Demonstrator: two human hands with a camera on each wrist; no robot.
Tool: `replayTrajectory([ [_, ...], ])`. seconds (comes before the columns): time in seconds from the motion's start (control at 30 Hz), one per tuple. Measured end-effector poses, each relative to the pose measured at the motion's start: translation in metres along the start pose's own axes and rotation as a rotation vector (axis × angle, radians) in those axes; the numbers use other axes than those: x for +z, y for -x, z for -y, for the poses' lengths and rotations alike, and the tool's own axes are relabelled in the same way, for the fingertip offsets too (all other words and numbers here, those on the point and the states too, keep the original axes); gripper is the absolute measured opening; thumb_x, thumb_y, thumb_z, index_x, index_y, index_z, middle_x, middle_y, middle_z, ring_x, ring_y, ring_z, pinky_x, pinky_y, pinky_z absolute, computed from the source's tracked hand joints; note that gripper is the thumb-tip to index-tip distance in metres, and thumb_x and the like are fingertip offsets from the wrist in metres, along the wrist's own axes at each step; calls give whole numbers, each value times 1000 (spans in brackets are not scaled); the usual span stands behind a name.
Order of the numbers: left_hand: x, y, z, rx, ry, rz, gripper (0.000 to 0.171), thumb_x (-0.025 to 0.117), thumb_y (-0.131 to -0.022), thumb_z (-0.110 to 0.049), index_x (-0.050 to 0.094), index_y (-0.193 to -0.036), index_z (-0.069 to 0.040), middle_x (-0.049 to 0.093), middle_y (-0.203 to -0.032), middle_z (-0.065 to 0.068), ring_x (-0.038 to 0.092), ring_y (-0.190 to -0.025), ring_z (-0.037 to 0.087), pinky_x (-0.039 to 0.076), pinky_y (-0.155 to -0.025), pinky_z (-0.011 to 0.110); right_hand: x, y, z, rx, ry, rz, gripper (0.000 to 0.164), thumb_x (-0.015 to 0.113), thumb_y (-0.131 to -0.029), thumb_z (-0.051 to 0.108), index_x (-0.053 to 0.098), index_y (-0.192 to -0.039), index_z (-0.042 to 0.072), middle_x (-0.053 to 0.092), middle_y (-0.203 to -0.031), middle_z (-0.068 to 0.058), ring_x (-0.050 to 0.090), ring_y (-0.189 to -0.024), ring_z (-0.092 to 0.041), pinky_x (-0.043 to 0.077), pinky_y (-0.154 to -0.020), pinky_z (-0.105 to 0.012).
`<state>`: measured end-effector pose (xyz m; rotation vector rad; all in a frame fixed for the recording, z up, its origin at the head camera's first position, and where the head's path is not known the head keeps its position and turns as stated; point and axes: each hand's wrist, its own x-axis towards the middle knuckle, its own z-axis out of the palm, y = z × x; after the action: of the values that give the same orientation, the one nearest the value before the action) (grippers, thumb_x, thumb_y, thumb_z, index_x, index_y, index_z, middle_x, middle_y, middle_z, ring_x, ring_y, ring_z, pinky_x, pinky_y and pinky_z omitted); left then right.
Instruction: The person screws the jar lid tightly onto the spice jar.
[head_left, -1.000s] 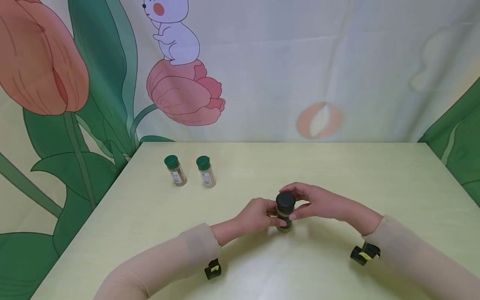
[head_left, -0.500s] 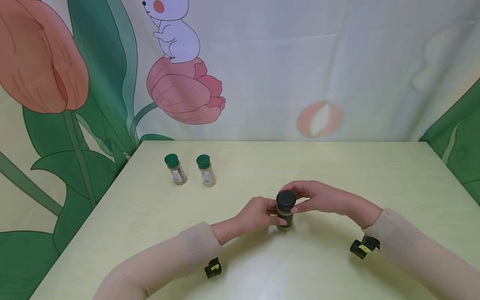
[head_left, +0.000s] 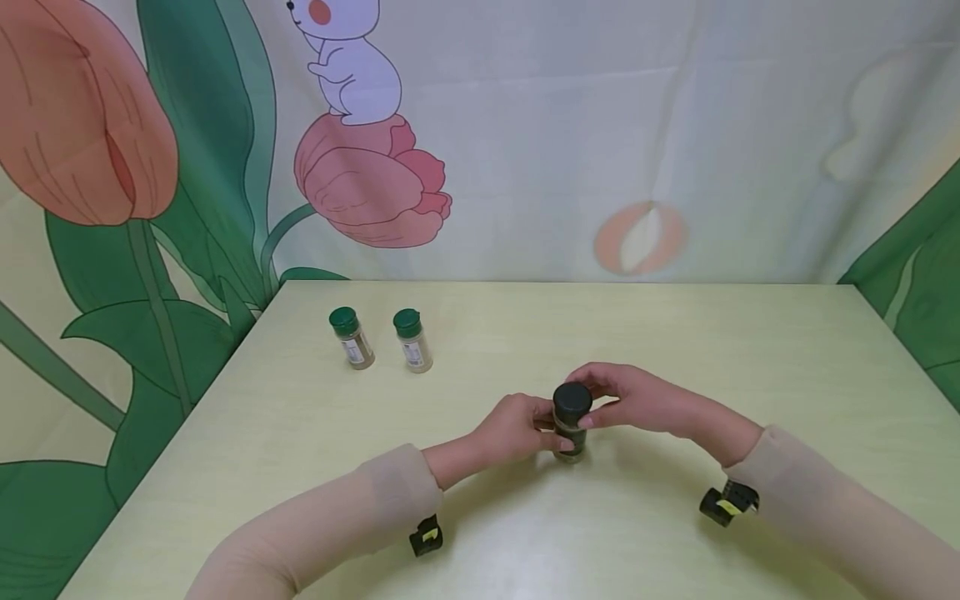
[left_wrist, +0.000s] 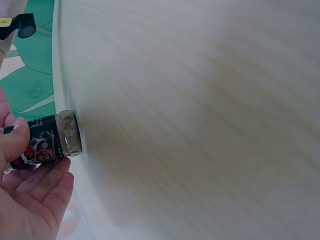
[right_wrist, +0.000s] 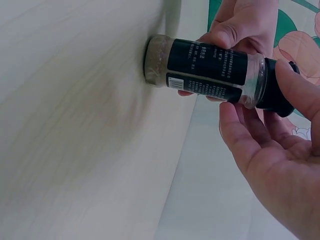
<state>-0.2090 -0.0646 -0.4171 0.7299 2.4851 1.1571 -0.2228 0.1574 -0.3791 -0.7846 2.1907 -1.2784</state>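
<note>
A spice jar (head_left: 570, 435) with a dark printed label and a black cap (head_left: 572, 400) stands upright on the table. My left hand (head_left: 512, 431) grips its body, thumb across the label. At the top, my right hand (head_left: 632, 400) holds the cap between thumb and fingers. Brownish contents show at the clear base of the jar (right_wrist: 158, 60) in the right wrist view, where the right thumb (right_wrist: 296, 82) lies on the cap. In the left wrist view the label (left_wrist: 42, 141) carries a picture, and the cap is outside the frame.
Two green-capped spice jars stand at the back left of the table: one with brown contents (head_left: 352, 339), the other with paler contents (head_left: 413, 342). Behind the table's (head_left: 712, 333) far edge hangs a printed cloth (head_left: 525, 167). A small black camera (head_left: 426, 536) sits under the left sleeve.
The right hand's thumb and fingers have shifted slightly around the cap, the thumb lifting and then coming down a little. The left hand and the jar stay in place.
</note>
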Motion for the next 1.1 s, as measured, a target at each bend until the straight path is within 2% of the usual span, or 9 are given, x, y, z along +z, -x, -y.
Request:
replayTrajectory([
  [0.3, 0, -1, 0, -3, -6, -2, 28, 80, -89, -15, 76, -113, -2, 79, -110, 14, 75, -111, 27, 55, -99, 30, 5, 0, -2, -6, -23, -35, 41, 73, -94, 9, 55, -129, -4, 65, -128, -22, 62, -122, -31, 55, -102, -37],
  [0.53, 0, -1, 2, 4, -3, -6, 27, 80, -89, -14, 76, -111, -1, 80, -109, 14, 76, -109, 26, 55, -97, 28, 7, 0, -3, -19, -42, -45, 40, 74, -94, 10, 55, -127, -4, 65, -127, -21, 62, -122, -31, 55, -99, -30],
  [0.83, 0, 0, 1, 9, -10, -8, 25, 80, -88, -15, 76, -110, -2, 80, -108, 14, 76, -108, 26, 54, -95, 26, 7, -1, -5, -14, -34, -69, 41, 76, -93, 12, 55, -125, -3, 66, -125, -20, 63, -119, -25, 56, -99, -29],
  [0.97, 0, 0, 1, 10, -3, -8, 24, 80, -89, -15, 76, -110, -2, 80, -108, 14, 76, -108, 25, 54, -95, 25, 4, -1, -6, -2, -58, -40, 45, 77, -92, 13, 54, -127, -3, 66, -127, -20, 62, -122, -27, 55, -97, -25],
  [1.1, 1, 1, 1, 14, -1, -8, 24, 80, -89, -14, 76, -110, -2, 80, -108, 13, 76, -108, 25, 54, -95, 25, -2, 0, -5, 4, -55, 34, 51, 76, -92, 12, 51, -134, -2, 63, -133, -20, 57, -128, -33, 54, -99, -25],
])
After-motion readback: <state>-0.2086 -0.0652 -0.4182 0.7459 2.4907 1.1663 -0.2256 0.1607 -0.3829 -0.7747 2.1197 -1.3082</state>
